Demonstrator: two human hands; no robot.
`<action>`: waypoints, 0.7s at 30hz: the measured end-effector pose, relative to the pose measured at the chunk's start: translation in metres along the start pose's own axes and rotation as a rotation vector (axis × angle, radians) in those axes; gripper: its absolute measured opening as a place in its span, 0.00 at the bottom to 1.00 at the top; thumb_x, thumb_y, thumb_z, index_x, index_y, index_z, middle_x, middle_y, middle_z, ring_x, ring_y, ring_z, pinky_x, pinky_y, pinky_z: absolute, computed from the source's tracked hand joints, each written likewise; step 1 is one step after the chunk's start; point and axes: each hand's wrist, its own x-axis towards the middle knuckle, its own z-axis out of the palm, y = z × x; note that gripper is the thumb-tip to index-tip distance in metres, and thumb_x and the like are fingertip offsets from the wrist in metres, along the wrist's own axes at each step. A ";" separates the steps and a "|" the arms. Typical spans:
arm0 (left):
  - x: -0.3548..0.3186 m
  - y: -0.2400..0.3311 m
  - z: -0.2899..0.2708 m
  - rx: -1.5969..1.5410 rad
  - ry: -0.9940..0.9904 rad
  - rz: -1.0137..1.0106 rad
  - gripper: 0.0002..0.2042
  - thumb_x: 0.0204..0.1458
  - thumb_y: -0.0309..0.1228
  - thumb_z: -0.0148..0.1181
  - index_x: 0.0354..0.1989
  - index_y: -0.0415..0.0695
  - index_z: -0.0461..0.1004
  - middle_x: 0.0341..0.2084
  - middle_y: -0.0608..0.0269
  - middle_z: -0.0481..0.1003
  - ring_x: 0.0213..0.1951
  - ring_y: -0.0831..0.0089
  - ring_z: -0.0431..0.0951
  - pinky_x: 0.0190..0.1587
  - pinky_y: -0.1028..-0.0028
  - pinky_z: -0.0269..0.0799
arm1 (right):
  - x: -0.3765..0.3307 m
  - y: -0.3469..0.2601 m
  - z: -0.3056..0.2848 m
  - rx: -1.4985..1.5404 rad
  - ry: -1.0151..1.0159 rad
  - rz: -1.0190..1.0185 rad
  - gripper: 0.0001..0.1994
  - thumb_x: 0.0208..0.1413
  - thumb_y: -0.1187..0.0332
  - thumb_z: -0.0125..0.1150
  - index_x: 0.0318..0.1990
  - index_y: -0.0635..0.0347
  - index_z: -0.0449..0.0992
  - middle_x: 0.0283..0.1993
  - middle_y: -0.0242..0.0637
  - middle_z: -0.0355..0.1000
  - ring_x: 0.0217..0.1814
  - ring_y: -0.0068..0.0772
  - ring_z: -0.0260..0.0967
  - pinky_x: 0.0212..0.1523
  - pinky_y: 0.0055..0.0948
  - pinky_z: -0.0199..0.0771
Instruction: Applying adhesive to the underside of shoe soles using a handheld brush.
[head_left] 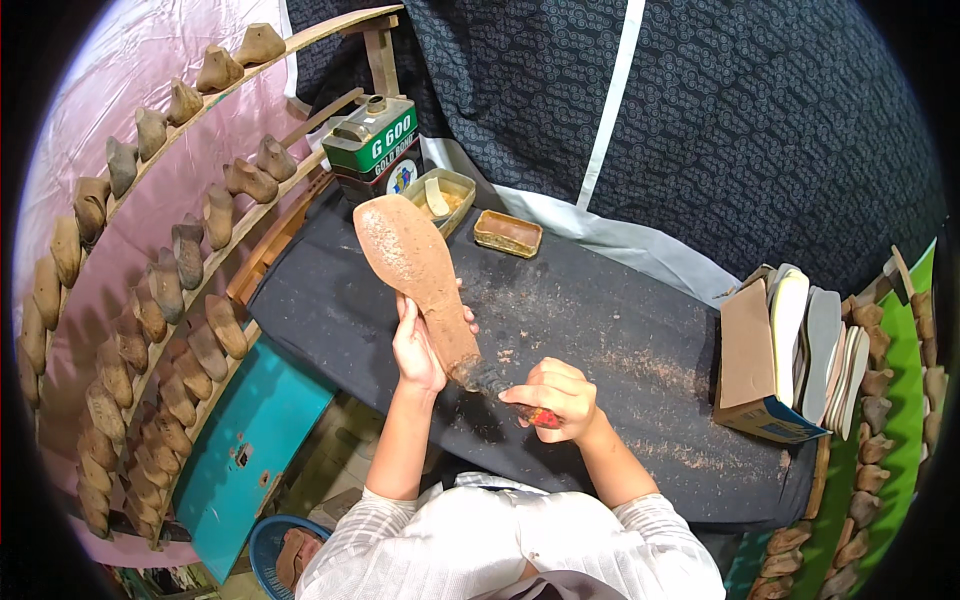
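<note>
Okay, we did a count around the desk [590, 300]. Over it, we get one big tan sole [405, 245], one red-handled tool [546, 417] and two grips: one left grip [418, 350], one right grip [556, 400]. At its far left corner, one metal can [375, 150]. On it, two small trays, a yellowish tray [461, 211] with one pale strip [436, 197] inside and a brown tray [505, 246]. Right end of it: one cardboard box [745, 345], at least four stacked soles [820, 340], overlapping. Left of it, one blue basin [258, 555], thirty-plus wooden lasts [190, 250]. Right of it, we'd say ten-plus more lasts [873, 448], partly hidden.
</note>
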 end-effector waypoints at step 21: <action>0.000 0.010 0.013 0.031 0.057 0.142 0.18 0.62 0.42 0.30 0.59 0.54 0.51 0.51 0.49 0.65 0.33 0.61 0.74 0.35 0.61 0.72 | 0.005 -0.005 0.006 -0.015 0.019 -0.116 0.17 0.29 0.76 0.63 0.35 0.64 0.77 0.21 0.33 0.64 0.23 0.32 0.64 0.24 0.29 0.64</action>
